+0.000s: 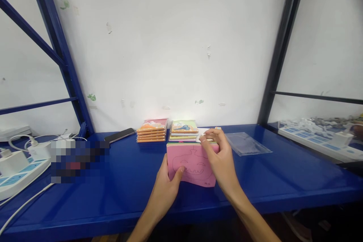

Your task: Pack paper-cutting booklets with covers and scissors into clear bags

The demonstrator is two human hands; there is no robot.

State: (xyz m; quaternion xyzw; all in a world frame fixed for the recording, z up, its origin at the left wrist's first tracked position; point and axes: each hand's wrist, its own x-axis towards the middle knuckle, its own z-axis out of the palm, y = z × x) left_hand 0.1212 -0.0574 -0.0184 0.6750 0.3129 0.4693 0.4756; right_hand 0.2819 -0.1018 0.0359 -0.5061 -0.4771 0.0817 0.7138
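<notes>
**Two hands on a pink-fronted pack in the middle of the blue desk**

At the far left, a white plastic power strip (17,176) lies on the glossy blue metal desk (283,174), with white chargers (39,150) and cables on and beside it. Further right, a flat black phone (120,135) lies near the wall. Next to it stand two low stacks, one of orange-edged picture cards (151,132) and one of pale cards with a green top (184,130), just beside each other.

Directly in front of the second stack, the thick pack of coloured cards with a pink pumpkin-face front (193,164) stands upright on the desk. It hides the lower part of that stack. The left hand (167,179) grasps its lower left edge, with the thumb on the pink face. The fingers (211,135) of the right hand (219,159) are closed on its top right corner.

To the right, a clear flat plastic bag (248,143) lies on the desk; I cannot tell its content. Behind the black post, a long white socket strip (309,136) lies on the neighbouring shelf.
</notes>
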